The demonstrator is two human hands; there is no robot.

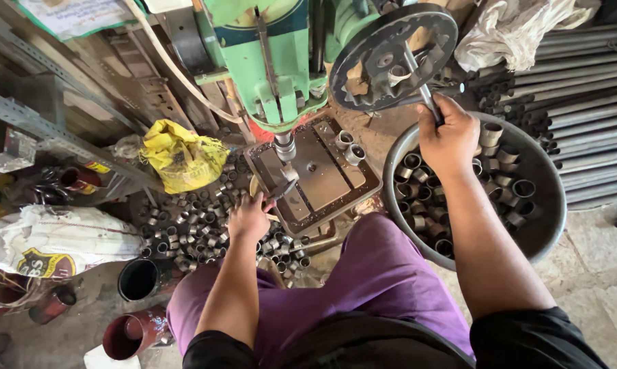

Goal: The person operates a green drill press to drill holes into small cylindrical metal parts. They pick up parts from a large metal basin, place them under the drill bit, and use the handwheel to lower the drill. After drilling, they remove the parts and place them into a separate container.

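Observation:
My right hand [448, 133] grips a spoke handle [426, 96] of the dark feed wheel [392, 58] on the green drill press [271, 55]. My left hand [249, 215] reaches to the left front edge of the steel press table [322, 181], fingers closed on a small part I cannot make out under the spindle [285, 147]. Two short metal rings [349, 147] stand on the back of the table. I sit with purple trousers [363, 273] below the table.
A grey basin [547, 225] of cut pipe rings sits at right. Long steel pipes [588, 102] lie stacked behind it. A heap of rings [199, 225] covers the floor at left, near a yellow bag [182, 157], a white sack [55, 239] and pipe stubs [134, 331].

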